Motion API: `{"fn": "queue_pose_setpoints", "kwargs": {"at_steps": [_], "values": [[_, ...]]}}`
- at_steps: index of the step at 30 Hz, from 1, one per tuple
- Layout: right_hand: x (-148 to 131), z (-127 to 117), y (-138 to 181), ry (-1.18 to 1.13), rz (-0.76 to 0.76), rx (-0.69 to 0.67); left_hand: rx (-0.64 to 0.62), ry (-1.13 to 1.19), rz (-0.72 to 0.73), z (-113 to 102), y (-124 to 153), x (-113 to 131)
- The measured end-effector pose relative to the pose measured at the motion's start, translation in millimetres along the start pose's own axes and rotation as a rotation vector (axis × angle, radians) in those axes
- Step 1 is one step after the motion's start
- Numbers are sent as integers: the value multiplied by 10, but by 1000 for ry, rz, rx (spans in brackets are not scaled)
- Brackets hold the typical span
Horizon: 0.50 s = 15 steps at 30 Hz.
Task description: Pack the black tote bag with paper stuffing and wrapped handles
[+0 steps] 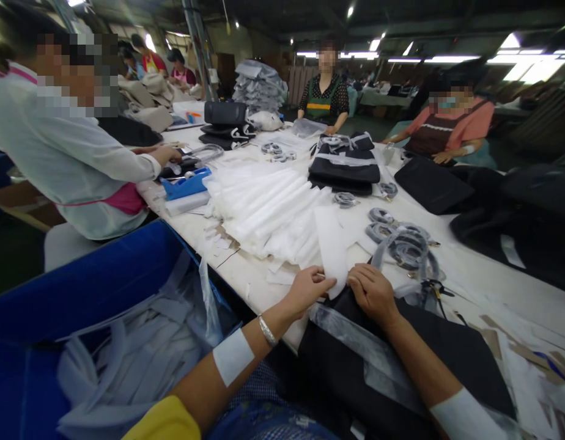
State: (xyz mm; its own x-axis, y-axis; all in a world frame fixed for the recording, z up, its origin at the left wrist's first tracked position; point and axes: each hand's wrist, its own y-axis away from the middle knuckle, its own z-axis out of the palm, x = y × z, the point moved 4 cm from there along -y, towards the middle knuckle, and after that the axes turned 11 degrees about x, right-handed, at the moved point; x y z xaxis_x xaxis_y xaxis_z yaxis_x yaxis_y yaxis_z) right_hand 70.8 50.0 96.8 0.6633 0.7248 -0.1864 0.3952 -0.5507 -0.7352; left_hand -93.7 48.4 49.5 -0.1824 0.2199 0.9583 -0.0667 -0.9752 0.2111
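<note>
Hands meet at the near edge of the tabletop (470,269). The left hand (307,292) pinches the lower end of a white strip (332,247) between thumb and fingertips. The right hand (372,294) sits knuckles-up just beside it, fingers curled down onto the strip's other corner. Whether the right hand grips the strip or only presses on it cannot be told, since its fingertips are tucked under.

The strip lies flat and runs away from the hands, its far end resting against a pile of white strips (264,205) just beyond the left hand. Under both hands and back toward the person lies a black fabric piece (415,360) with a band of clear film (351,339) across it. The strip's near end overlaps the edge of this piece.

The strip looks light and thin, like foam or stiffening sheet. It is probably limp enough to bend, likely to crease if pinched hard, and easy to lift by an end or a corner, as the left hand has it. Its smooth face may slide on the pile. The black piece looks soft and heavier, best taken at an edge.

Beyond the right hand lie grey webbing coils (404,244). Beside the left forearm stands a blue bin (94,287) holding white offcuts (126,373). Other people work along the tabletop, well apart from the hands.
</note>
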Motion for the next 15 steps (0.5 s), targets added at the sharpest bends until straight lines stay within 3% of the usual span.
{"fn": "queue_pose_setpoints", "kwargs": {"at_steps": [4,9,12,15], "values": [[-3,-47,32,12,-32,116,-36,-500,182,33,-39,62],[-53,-86,-2,23,-25,109,-455,-1028,319,148,-21,309],[-40,-101,-79,-12,66,10,-668,-1133,408,184,-12,442],[68,-63,-229,-48,86,-280,-740,-1146,448,168,2,481]]}}
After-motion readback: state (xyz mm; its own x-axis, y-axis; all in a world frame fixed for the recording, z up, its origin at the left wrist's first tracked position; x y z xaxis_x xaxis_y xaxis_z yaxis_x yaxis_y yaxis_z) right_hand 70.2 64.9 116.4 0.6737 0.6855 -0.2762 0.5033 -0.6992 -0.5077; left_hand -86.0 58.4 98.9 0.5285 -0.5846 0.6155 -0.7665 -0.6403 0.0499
